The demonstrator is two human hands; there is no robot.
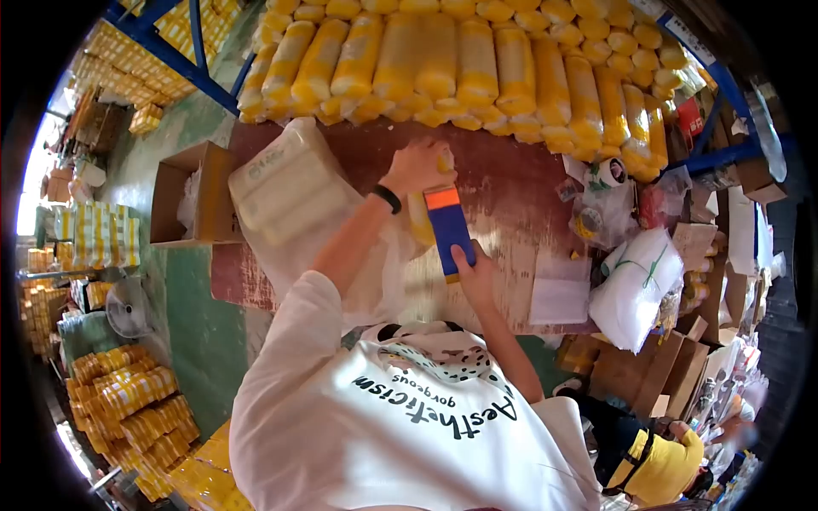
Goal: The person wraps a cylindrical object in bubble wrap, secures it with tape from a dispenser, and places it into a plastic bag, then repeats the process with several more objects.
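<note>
My right hand (477, 271) grips the lower end of a slim blue box (452, 237), its thumb on the top face. The box has an orange band at its far end. At that far end my left hand (417, 167), with a black band on the wrist, is closed with its fingers curled. Something small and yellowish shows at its fingertips, too small to name. Just below the left hand, a yellow piece (419, 218) lies partly behind the box. Under my left forearm is a clear plastic-wrapped bundle (285, 183) on the worn red table (503, 183).
Yellow-wrapped rolls (439, 60) are stacked along the table's far side. An open cardboard box (217, 196) stands left. White sheets (560, 289) and a tied white bag (639, 285) are at right. A person in a yellow top (660, 464) is at lower right.
</note>
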